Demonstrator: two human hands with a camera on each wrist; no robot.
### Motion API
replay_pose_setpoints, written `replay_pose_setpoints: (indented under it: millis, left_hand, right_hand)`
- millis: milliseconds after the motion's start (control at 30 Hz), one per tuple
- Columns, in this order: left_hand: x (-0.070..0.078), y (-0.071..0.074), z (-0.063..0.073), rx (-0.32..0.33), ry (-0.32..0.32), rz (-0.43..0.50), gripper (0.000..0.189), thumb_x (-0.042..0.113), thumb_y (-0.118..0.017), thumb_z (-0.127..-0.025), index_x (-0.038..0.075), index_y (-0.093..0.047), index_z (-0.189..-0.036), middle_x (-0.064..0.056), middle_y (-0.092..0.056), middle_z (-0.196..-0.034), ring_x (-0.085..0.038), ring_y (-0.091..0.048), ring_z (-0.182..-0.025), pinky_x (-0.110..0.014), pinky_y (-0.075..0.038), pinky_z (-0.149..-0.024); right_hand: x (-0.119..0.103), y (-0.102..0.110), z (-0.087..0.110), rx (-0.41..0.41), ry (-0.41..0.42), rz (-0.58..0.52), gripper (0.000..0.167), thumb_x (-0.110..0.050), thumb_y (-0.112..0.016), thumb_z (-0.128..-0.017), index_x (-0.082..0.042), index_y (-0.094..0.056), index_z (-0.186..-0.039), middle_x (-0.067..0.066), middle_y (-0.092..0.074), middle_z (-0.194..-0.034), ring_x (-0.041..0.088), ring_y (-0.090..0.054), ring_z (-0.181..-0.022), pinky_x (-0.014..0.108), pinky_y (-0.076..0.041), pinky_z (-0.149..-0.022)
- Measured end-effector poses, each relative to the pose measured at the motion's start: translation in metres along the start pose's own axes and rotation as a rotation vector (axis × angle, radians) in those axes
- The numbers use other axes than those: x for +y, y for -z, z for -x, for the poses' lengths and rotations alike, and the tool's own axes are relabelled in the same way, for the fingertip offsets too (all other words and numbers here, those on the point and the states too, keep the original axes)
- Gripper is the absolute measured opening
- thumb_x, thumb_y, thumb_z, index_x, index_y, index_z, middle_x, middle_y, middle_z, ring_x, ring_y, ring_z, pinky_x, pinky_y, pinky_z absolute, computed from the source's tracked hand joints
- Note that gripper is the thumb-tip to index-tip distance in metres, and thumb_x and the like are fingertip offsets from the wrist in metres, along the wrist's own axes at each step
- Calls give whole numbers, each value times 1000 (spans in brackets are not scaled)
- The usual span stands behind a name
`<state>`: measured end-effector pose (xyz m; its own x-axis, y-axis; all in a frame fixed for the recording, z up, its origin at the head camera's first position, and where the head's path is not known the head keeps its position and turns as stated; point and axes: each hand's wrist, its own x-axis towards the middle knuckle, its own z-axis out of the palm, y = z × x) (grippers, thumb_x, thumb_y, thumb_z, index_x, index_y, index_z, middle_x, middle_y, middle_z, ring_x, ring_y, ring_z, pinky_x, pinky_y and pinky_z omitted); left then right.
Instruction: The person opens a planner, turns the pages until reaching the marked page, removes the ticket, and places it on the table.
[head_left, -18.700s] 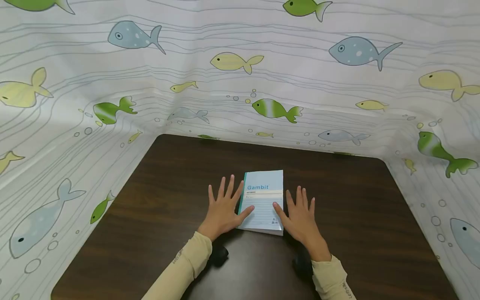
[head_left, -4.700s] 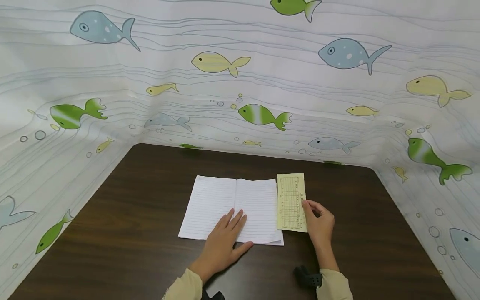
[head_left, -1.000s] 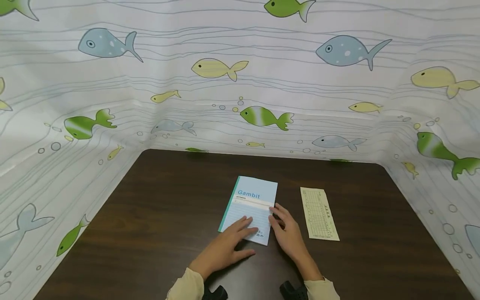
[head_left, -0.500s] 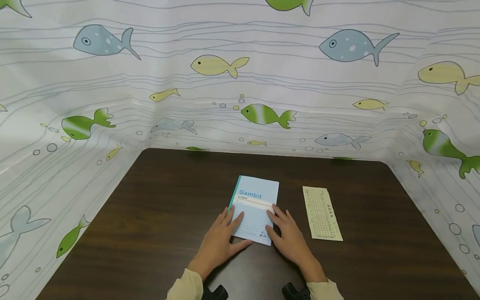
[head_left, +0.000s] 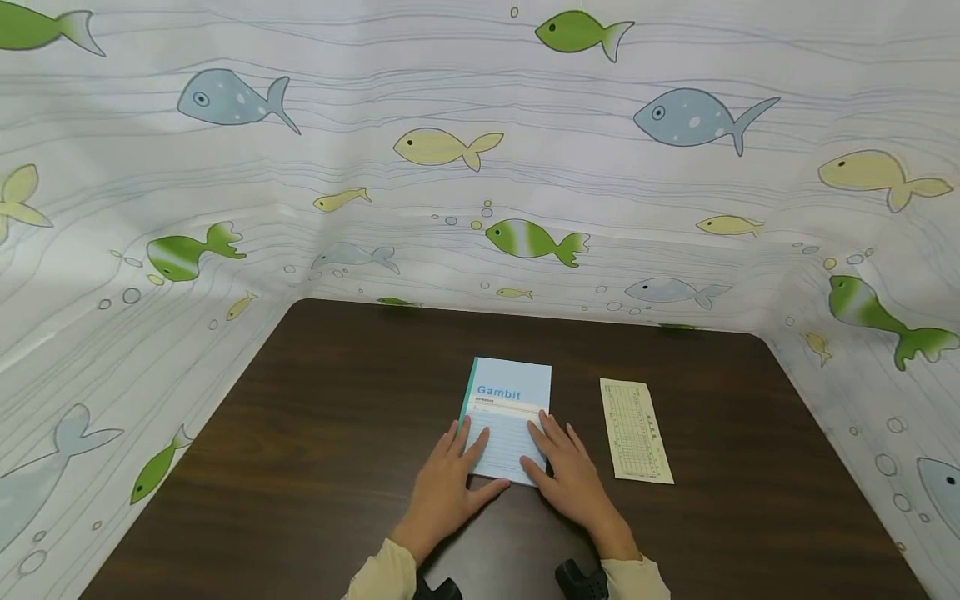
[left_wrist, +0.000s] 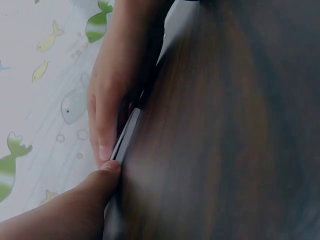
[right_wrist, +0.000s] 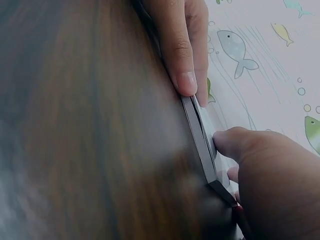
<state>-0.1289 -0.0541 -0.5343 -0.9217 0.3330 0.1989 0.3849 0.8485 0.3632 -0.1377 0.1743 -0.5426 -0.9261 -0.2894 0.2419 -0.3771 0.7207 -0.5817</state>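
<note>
A closed light-blue notebook (head_left: 510, 383) with a teal spine lies cover up on the table, "Gambit" printed on it. My left hand (head_left: 442, 496) rests along its left side with fingers extended, the thumb at the near edge. On the other side, my right hand (head_left: 573, 483) lies with fingers along the right edge and thumb on the cover. The left wrist view shows the left thumb (left_wrist: 111, 166) against the notebook's near edge (left_wrist: 129, 131). From the right wrist, the right thumb (right_wrist: 225, 141) sits on the cover. A pale yellow printed slip (head_left: 637, 431) lies right of the notebook, untouched.
The dark wood table (head_left: 300, 467) is enclosed at the back and sides by white fish-print sheeting (head_left: 420, 192). Black wrist devices (head_left: 581, 579) sit under both forearms.
Earlier the notebook lay open while my right hand pinched the yellow slip; since then it was closed, the slip left at right. My left hand shifted from the cover to the left edge; the notebook straightened.
</note>
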Motion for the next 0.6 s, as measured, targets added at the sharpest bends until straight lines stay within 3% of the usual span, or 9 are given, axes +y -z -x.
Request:
replay_pose_setpoints:
  millis: [167, 300, 500, 600]
  left_hand:
    - [-8, -22, 1, 33, -24, -43, 81, 67, -59, -95, 13, -50, -155, -21, -39, -161, -41, -36, -149, -55, -39, -116]
    - [-6, -34, -2, 79, -23, -76, 82, 65, -59, -97, 6, -50, -153, -23, -42, -159, -40, -39, -148, -52, -35, -119]
    - [-1, -42, -11, 88, 13, -77, 84, 64, -54, -100, 1, -46, -155, -24, -38, -161, -37, -36, -150, -51, -31, -122]
    - [1, -38, -15, 87, 24, -56, 80, 62, -51, -102, 2, -46, -154, -24, -40, -160, -39, -36, -150, -58, -29, -121]
  right_hand:
    - [11, -15, 1, 31, -30, -9, 59, -33, -64, -102, 1, -53, -149, 20, -40, -161, 37, -35, -151, 59, -17, -124]
    - [16, -25, -1, 52, -51, 47, 59, -31, -61, -104, 3, -50, -151, 20, -39, -161, 37, -35, -151, 59, -18, -124]
    - [15, -30, -10, 88, -69, 83, 63, -32, -54, -107, 11, -42, -152, 26, -35, -162, 40, -33, -151, 61, -18, -122]
    - [13, -27, -15, 84, -83, 87, 66, -37, -50, -109, 12, -39, -152, 28, -34, -162, 44, -32, -150, 66, -19, -121]
